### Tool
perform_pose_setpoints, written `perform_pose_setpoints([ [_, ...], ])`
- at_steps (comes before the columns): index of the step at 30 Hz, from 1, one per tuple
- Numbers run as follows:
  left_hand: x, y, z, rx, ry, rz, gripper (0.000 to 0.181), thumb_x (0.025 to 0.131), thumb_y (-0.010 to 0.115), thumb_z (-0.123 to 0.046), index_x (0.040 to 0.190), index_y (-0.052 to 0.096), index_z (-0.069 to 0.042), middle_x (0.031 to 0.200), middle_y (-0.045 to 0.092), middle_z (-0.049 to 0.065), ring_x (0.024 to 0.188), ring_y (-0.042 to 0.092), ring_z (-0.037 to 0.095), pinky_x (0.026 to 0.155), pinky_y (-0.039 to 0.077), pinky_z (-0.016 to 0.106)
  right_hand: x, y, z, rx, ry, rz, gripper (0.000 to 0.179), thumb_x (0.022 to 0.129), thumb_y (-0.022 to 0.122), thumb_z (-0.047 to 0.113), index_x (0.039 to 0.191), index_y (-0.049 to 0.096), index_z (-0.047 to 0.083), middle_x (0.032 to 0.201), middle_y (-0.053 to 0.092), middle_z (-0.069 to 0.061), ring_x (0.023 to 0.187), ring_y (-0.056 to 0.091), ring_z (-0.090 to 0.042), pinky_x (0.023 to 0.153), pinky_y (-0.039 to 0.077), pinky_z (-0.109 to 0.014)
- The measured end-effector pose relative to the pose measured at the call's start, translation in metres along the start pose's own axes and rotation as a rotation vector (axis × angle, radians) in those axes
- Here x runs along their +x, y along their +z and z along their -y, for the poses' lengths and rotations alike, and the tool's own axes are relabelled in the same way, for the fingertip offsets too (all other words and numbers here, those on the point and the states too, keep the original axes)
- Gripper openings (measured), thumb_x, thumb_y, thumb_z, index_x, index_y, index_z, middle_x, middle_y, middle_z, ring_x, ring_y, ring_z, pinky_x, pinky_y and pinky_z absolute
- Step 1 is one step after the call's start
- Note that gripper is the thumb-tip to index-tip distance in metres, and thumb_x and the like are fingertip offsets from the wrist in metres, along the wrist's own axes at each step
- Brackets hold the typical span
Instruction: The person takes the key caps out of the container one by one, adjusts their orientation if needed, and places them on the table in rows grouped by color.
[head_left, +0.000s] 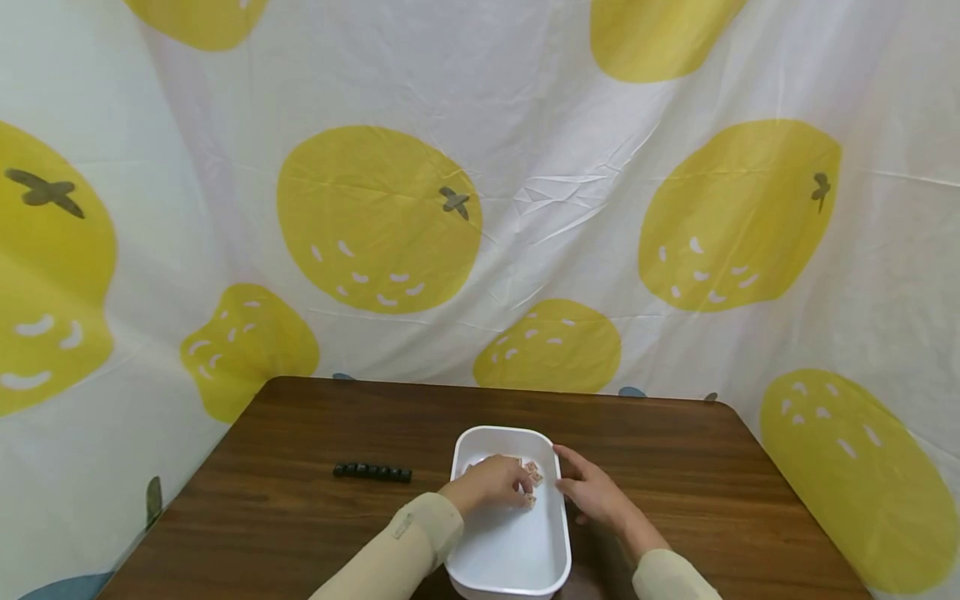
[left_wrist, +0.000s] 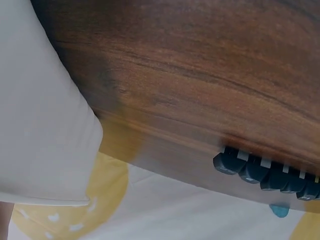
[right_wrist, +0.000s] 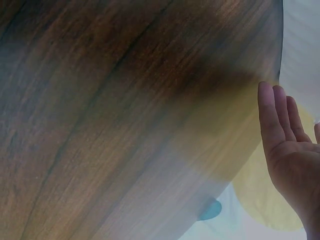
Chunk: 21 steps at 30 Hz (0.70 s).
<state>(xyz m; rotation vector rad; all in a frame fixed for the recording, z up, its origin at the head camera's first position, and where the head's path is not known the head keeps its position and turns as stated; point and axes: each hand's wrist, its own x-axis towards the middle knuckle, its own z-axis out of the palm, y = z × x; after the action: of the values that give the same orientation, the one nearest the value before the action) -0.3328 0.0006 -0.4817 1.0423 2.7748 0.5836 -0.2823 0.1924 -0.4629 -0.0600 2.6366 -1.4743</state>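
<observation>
A white rectangular tub (head_left: pixel 517 554) stands on the table, with several small pale pieces (head_left: pixel 533 472) patterned in reddish brown towards its far end. Reaching over its left rim, my left hand (head_left: pixel 495 481) is inside, fingers bent down. One small patterned piece (head_left: pixel 531 501) shows at those fingertips, seemingly pinched; the fingers partly hide it. My right hand (head_left: pixel 594 493) is at the tub's right wall, its fingers extended along the rim. In the right wrist view the fingers (right_wrist: pixel 270 115) look straight. The left wrist view shows mostly sleeve, and the tub is outside it.
To the left of the tub, a row of black bevelled blocks (head_left: pixel 372 472) lies on the brown wooden table (head_left: pixel 300 533). These blocks (left_wrist: pixel 272 175) stand side by side near the far edge in the left wrist view. Behind the table hangs a lemon-print cloth (head_left: pixel 540 192).
</observation>
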Motion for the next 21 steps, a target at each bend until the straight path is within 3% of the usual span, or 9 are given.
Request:
perform_pose_setpoints([
  [6, -0.0026, -0.0011, 0.0035, -0.016, 0.011, -0.040, 0.008, 0.079, 0.080, -0.016, 0.084, 0.076, -0.012, 0.070, 0.058, -0.010, 0.065, 0.049, 0.003, 0.063, 0.040, 0.017, 0.0000, 0.0001, 0.0010, -0.009, 0.019, 0.007, 0.058, 0.092, 0.058, 0.008, 0.148, 0.043, 0.008, 0.111, 0.063, -0.020, 0.083, 0.061, -0.028, 0.055, 0.052, -0.044],
  [13, -0.0037, -0.0016, 0.0023, -0.028, 0.008, -0.011, 0.014, 0.077, 0.081, -0.014, 0.090, 0.077, -0.013, 0.070, 0.056, -0.010, 0.065, 0.048, 0.003, 0.061, 0.039, 0.017, 0.0005, -0.0006, 0.0023, -0.015, 0.046, 0.027, 0.059, 0.092, 0.056, 0.010, 0.149, 0.041, 0.008, 0.113, 0.062, -0.021, 0.086, 0.061, -0.029, 0.058, 0.054, -0.043],
  [21, -0.0037, 0.0003, 0.0007, -0.029, -0.019, -0.024, 0.014, 0.074, 0.082, -0.012, 0.086, 0.076, -0.014, 0.069, 0.054, -0.011, 0.066, 0.048, 0.003, 0.062, 0.039, 0.018, 0.0000, -0.0010, 0.0020, -0.011, 0.030, 0.019, 0.058, 0.092, 0.057, 0.009, 0.148, 0.043, 0.008, 0.111, 0.063, -0.020, 0.084, 0.062, -0.029, 0.057, 0.054, -0.045],
])
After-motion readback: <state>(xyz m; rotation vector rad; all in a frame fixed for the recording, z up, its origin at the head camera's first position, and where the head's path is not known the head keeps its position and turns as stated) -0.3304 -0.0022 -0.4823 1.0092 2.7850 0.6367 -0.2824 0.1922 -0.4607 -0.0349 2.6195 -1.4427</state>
